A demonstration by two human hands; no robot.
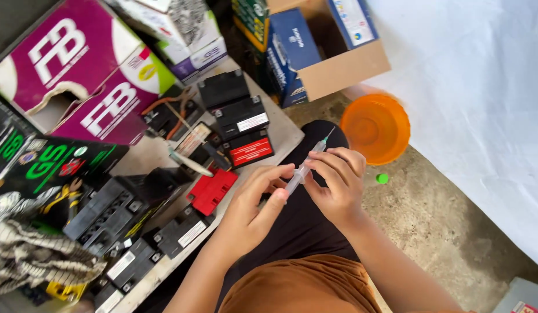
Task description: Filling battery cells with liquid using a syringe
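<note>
The person holds a syringe [304, 167] in both hands above the lap, just off the near edge of the worktop [283, 134]. The syringe lies tilted, its needle tip pointing up and away toward the orange bowl [375, 128] on the floor.

Right hand [337, 181]: the fingers are curled around the barrel, the grip pressed together on the upper part of the syringe, nearest the needle.

Left hand [254, 203]: thumb and forefinger meet at the lower end of the syringe, the grip pinching it there. Whether the fingers hold the plunger or the barrel end cannot be told.

Things on the worktop, to the left of the hands:
- Several small black batteries [240, 113] lie in rows; one carries a red label [251, 149].
- A red plastic cover [213, 190] lies just beside the left hand.
- Further black batteries [112, 211] stand along the near edge.
- A crumpled striped cloth [37, 261] lies at the near left corner.
- Magenta cartons [78, 75] and a black-and-green carton [43, 165] stand at the far left.

An open cardboard box [332, 64] holding blue packages stands beyond the worktop. A small green cap [382, 178] lies on the concrete floor just beside the orange bowl. A white sheet [483, 98] covers the floor at right.
</note>
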